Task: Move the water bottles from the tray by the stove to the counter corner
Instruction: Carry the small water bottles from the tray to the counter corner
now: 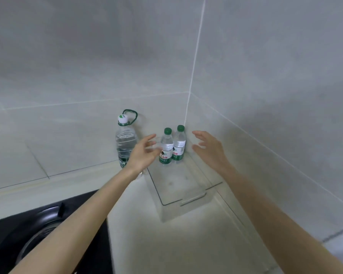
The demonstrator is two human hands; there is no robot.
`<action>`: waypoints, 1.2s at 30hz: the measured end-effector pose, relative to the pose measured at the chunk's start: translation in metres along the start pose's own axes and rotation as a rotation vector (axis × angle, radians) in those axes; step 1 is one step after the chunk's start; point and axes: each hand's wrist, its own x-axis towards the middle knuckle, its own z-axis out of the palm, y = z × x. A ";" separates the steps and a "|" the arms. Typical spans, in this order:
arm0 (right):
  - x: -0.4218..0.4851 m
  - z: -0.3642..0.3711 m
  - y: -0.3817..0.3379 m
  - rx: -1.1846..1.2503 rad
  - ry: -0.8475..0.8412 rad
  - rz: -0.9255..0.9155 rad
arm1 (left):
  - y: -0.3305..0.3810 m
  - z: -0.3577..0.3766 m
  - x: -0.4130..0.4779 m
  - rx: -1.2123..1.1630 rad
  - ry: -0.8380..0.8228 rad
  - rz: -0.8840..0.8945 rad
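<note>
While spread hands (144, 153) (211, 148) flank them, both small bottles (166, 149) (179, 145) stand upright (caps up).

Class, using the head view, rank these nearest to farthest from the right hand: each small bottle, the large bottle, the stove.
1. right small bottle, just left of the right hand.
2. left small bottle, beside it.
3. large bottle, farther left.
4. stove, bottom left.

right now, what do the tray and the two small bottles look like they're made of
The tray looks like clear glossy plastic, maybe acrylic: the counter shows through it. The left small bottle and right small bottle look like clear plastic, see-through above printed labels, green caps.
</note>
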 end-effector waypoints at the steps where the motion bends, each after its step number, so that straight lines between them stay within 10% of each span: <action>1: 0.012 0.004 0.008 0.002 -0.003 0.009 | -0.004 0.003 0.010 0.003 -0.001 -0.008; 21: 0.177 0.111 0.142 -0.021 0.159 -0.102 | -0.086 0.077 0.179 0.146 0.049 -0.003; 36: 0.145 0.090 0.122 0.048 0.241 -0.087 | -0.075 0.075 0.143 -0.015 0.247 0.009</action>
